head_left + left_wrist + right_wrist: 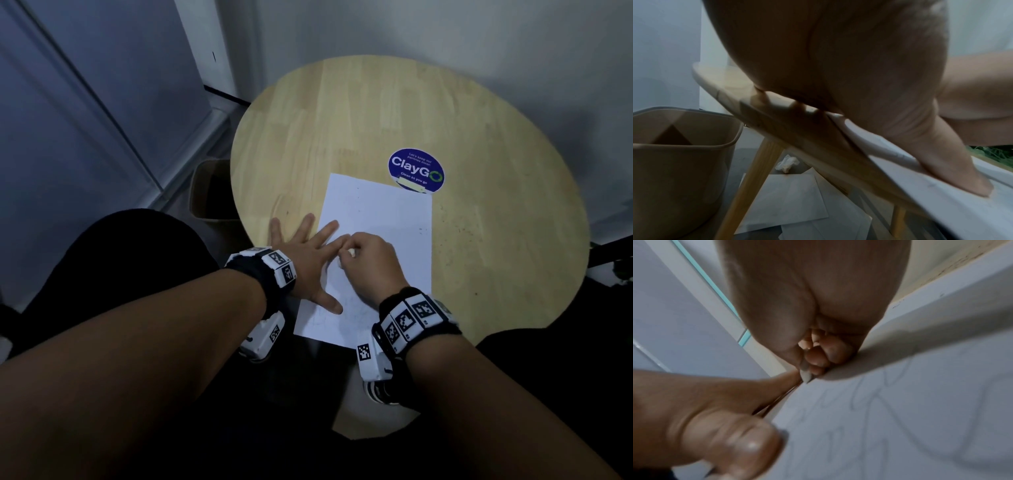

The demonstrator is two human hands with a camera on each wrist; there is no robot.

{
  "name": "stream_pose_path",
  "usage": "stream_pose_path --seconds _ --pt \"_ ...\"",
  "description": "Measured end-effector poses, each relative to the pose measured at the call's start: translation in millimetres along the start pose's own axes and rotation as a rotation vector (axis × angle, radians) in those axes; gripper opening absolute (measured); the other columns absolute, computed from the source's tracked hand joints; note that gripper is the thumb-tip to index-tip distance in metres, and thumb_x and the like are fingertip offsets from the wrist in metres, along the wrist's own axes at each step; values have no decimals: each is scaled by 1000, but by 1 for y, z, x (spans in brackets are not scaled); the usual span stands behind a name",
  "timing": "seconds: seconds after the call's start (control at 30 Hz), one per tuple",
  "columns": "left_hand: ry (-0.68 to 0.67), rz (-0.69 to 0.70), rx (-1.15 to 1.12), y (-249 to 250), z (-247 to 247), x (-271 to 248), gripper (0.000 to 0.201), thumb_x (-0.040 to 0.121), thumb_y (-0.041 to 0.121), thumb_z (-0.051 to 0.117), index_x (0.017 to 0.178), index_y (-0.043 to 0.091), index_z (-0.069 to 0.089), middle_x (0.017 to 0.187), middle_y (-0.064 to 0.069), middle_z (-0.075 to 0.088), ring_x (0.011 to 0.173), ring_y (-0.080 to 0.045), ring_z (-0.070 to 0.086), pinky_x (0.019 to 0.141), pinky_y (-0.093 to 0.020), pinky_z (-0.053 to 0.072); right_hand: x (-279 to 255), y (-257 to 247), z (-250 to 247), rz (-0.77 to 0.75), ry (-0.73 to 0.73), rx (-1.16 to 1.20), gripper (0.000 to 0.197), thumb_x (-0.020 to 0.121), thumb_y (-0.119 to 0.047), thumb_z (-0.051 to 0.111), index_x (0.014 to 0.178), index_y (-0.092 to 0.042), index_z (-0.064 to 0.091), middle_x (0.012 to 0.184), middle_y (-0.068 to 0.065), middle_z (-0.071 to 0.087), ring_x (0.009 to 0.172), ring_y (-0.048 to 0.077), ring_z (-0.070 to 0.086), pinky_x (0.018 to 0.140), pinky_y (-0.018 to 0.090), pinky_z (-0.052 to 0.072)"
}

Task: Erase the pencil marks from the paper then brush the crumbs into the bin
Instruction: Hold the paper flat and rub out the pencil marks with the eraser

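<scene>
- The right hand (368,260) pinches a small white eraser (350,253) against the paper (380,219).
- The left hand (305,253) lies flat, fingers spread, pinning the paper's left edge.
- Faint pencil marks (869,404) remain toward the paper's near end, closer to the person than the eraser.
- The bin (682,146) stands on the floor, left of the table (376,113).

Pale matt wood table (342,113); smooth white paper (376,212) (faintly creased).
</scene>
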State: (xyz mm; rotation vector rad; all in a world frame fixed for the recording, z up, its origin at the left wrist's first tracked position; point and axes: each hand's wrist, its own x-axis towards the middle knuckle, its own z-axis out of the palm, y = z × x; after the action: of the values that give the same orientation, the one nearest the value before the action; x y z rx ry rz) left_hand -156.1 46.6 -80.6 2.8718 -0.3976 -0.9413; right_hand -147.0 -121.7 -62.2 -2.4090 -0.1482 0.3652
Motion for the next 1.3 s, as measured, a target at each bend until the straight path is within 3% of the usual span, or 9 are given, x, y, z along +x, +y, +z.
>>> stream_pose_path --seconds 0.1,0.27,0.4,0.57,0.7,0.83,0.93,1.13,1.3 --pt "3 6 6 0 2 0 143 56 104 57 158 49 -27 166 17 -38 154 -31 -38 108 -86 -11 -5 -8 -2 -57 -246 -61 23 95 -12 63 75 -22 72 75 -3 74 73 14 70 70 35 56" --pt "-2 3 -1 1 -1 0 141 56 103 59 156 53 -26 167 18 -37 153 -29 -38 108 -85 -14 1 0 -3 -3 -5 11 23 97 -18 63 76 -27 68 75 -5 71 73 15 67 70 35 56" --pt "2 10 0 -1 3 0 144 55 105 57 157 50 -28 166 18 -38 153 -30 -38 107 -86 -13 -4 -8 -7 -66 -276 -58 19 93 -11 64 79 -17 74 79 -2 76 77 15 71 77 38 60" --pt "4 1 -12 1 0 1 141 56 103 60 157 53 -25 166 17 -37 153 -29 -38 107 -86 -14 -2 2 1 -52 9 12 24 98 -16 63 77 -27 66 75 -6 69 71 12 65 65 31 50" --pt "5 3 5 0 3 2 144 54 105 57 157 50 -27 166 17 -38 154 -32 -37 107 -87 -10 -5 -7 -3 -99 -260 -61 20 94 -10 64 79 -17 73 76 -6 71 74 12 69 71 34 55" --pt "10 10 -5 0 2 2 140 54 105 58 155 55 -26 166 19 -38 153 -29 -38 107 -85 -13 1 1 -1 -21 -33 64 25 96 -14 64 75 -26 70 73 -4 73 73 17 69 70 35 56" --pt "-7 3 -15 -1 3 0 142 55 104 59 157 52 -26 166 18 -39 153 -30 -39 107 -86 -13 -9 -3 2 -60 -223 -16 21 97 -14 63 78 -20 71 73 -2 74 66 14 68 64 33 53" --pt "26 10 -29 -5 0 0 139 60 98 63 160 50 -21 169 19 -32 157 -27 -32 110 -84 -10 -8 27 -11 325 -72 686 22 106 -15 61 86 -8 68 72 15 63 48 23 48 47 31 38" --pt "29 35 29 -12 -6 -1 141 63 96 65 163 43 -18 170 20 -27 158 -25 -28 111 -84 -8 -11 36 -15 422 -62 803 15 108 -14 60 98 -4 65 69 12 60 47 21 45 46 30 34"
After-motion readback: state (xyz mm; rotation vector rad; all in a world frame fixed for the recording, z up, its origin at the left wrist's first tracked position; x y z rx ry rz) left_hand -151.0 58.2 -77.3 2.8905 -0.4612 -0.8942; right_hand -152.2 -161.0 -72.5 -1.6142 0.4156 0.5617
